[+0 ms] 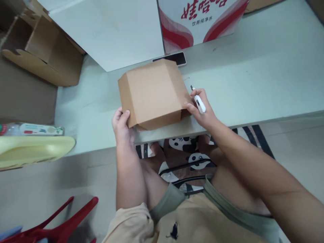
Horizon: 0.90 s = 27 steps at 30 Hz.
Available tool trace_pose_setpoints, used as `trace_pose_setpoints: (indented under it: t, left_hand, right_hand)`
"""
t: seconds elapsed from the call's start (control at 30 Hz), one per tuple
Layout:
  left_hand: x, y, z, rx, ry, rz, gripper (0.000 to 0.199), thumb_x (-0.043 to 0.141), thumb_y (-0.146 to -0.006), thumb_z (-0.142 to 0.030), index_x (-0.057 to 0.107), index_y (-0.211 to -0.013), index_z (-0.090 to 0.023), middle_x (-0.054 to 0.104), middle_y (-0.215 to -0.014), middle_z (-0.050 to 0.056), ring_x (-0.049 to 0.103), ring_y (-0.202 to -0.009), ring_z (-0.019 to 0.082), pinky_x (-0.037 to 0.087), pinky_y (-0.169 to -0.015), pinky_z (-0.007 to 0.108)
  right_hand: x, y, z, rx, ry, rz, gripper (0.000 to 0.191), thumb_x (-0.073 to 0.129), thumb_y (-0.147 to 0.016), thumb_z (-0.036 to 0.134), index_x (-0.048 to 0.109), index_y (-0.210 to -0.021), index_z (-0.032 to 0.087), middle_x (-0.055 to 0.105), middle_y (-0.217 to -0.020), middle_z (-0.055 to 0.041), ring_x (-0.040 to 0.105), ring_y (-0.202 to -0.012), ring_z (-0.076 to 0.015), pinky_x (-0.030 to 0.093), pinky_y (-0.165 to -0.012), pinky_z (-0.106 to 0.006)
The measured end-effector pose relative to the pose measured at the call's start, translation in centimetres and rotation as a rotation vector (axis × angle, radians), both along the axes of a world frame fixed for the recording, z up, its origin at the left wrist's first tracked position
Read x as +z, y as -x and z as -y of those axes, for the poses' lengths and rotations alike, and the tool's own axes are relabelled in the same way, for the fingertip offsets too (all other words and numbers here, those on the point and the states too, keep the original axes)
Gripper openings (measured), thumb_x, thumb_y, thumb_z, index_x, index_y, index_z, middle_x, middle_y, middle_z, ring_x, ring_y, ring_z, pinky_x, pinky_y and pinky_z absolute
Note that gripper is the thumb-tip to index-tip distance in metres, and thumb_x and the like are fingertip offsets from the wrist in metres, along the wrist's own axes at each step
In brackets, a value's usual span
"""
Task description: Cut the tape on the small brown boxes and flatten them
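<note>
A brown cardboard box (153, 92) with angled flaps lies near the front edge of the pale green table. My left hand (122, 124) grips its left flap near the front corner, thumb on top. At the right, my right hand (202, 108) holds a white utility knife (199, 103), its dark tip pointing away from me. The thumb of that hand also touches the box's right front corner. The underside of the box and the fingers beneath it are hidden.
A dark phone-like slab (180, 59) lies behind the cardboard. Beyond it stand a white panel (113, 30) and a red-and-white carton (199, 25). Open cardboard boxes (55, 54) stand at left, near a yellow plastic item (37, 150). A red chair or stool (68, 219) is on the floor.
</note>
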State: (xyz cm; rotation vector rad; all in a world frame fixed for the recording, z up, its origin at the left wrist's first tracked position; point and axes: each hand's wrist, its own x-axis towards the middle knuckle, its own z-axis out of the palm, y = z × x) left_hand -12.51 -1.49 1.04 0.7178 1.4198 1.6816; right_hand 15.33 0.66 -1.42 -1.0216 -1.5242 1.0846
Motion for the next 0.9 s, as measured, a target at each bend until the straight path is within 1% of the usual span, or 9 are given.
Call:
trace_pose_setpoints:
  t: [0.13, 0.27, 0.33, 0.47, 0.57, 0.67, 0.73, 0.83, 0.9]
  left_hand:
    - [0.5, -0.5, -0.1, -0.001, 0.004, 0.053, 0.037, 0.087, -0.049, -0.034, 0.068, -0.078, -0.02, 0.069, -0.079, 0.0, 0.062, -0.067, 0.013, 0.048, -0.058, 0.022]
    - [0.8, -0.9, 0.3, -0.114, 0.027, 0.069, 0.037, 0.083, -0.059, -0.042, 0.068, -0.086, -0.023, 0.07, -0.089, 0.003, 0.063, -0.071, 0.015, 0.044, -0.053, 0.022]
    - [0.9, -1.2, 0.4, -0.182, -0.009, 0.081, 0.043, 0.082, -0.061, -0.048, 0.069, -0.094, -0.024, 0.07, -0.096, 0.004, 0.063, -0.073, 0.016, 0.041, -0.051, 0.021]
    - [0.7, -1.5, 0.4, -0.247, -0.061, 0.049, 0.053, 0.087, -0.059, -0.046, 0.069, -0.105, -0.027, 0.071, -0.102, 0.004, 0.066, -0.077, 0.016, 0.043, -0.053, 0.021]
    - [0.2, -1.5, 0.0, -0.189, -0.086, -0.016, 0.049, 0.088, -0.061, -0.043, 0.07, -0.102, -0.024, 0.072, -0.097, 0.003, 0.067, -0.076, 0.014, 0.047, -0.055, 0.019]
    - [-0.2, -1.4, -0.2, -0.122, -0.09, -0.132, 0.048, 0.089, -0.063, -0.047, 0.071, -0.098, -0.021, 0.073, -0.093, 0.003, 0.068, -0.075, 0.013, 0.053, -0.063, 0.02]
    - [-0.3, -1.3, -0.2, -0.149, -0.05, -0.191, 0.047, 0.088, -0.065, -0.05, 0.071, -0.097, -0.019, 0.075, -0.089, 0.004, 0.07, -0.073, 0.014, 0.054, -0.063, 0.021]
    - [-0.2, -1.0, -0.2, -0.204, -0.01, -0.166, 0.04, 0.084, -0.067, -0.048, 0.073, -0.092, -0.019, 0.074, -0.082, 0.004, 0.07, -0.071, 0.016, 0.053, -0.061, 0.023]
    - [-0.3, -0.7, -0.3, -0.152, -0.018, -0.119, 0.033, 0.078, -0.071, -0.046, 0.073, -0.088, -0.018, 0.071, -0.077, 0.003, 0.068, -0.069, 0.015, 0.052, -0.06, 0.023]
  right_hand:
    - [-0.5, 0.1, 0.0, 0.031, 0.017, -0.096, 0.07, 0.075, -0.072, 0.07, 0.036, -0.116, 0.031, 0.05, -0.102, -0.0029, 0.057, -0.088, -0.0207, 0.055, -0.079, -0.041]
    - [-1.2, 0.1, -0.2, -0.096, 0.012, -0.015, 0.072, 0.079, -0.071, 0.063, 0.039, -0.121, 0.03, 0.051, -0.111, -0.0055, 0.059, -0.098, -0.0231, 0.056, -0.088, -0.046]
    - [-1.2, 0.0, -0.2, -0.153, 0.004, 0.014, 0.071, 0.081, -0.071, 0.061, 0.04, -0.119, 0.029, 0.051, -0.108, -0.0049, 0.059, -0.094, -0.0219, 0.056, -0.086, -0.045]
    - [-0.6, -0.3, -0.2, -0.251, -0.012, 0.057, 0.071, 0.084, -0.066, 0.062, 0.04, -0.11, 0.028, 0.047, -0.089, 0.0003, 0.053, -0.077, -0.0173, 0.052, -0.075, -0.04]
    - [0.0, -0.3, -0.1, -0.281, -0.027, 0.05, 0.064, 0.08, -0.07, 0.064, 0.042, -0.105, 0.028, 0.044, -0.081, 0.0025, 0.048, -0.069, -0.0143, 0.048, -0.068, -0.035]
    - [0.6, -0.2, 0.0, -0.262, -0.037, 0.0, 0.051, 0.067, -0.081, 0.067, 0.043, -0.1, 0.026, 0.04, -0.075, 0.0036, 0.043, -0.062, -0.0119, 0.043, -0.063, -0.032]
    - [0.9, -0.1, -0.1, -0.262, -0.04, -0.035, 0.046, 0.061, -0.086, 0.066, 0.044, -0.098, 0.025, 0.037, -0.073, 0.0039, 0.04, -0.061, -0.0111, 0.041, -0.061, -0.031]
    - [1.1, -0.2, -0.2, -0.309, -0.061, -0.077, 0.042, 0.063, -0.087, 0.062, 0.046, -0.096, 0.024, 0.039, -0.076, 0.0027, 0.041, -0.064, -0.0112, 0.04, -0.061, -0.029]
    - [1.1, -0.4, -0.4, -0.356, -0.06, -0.131, 0.038, 0.064, -0.086, 0.057, 0.046, -0.094, 0.025, 0.04, -0.078, 0.0023, 0.042, -0.066, -0.0114, 0.039, -0.062, -0.028]
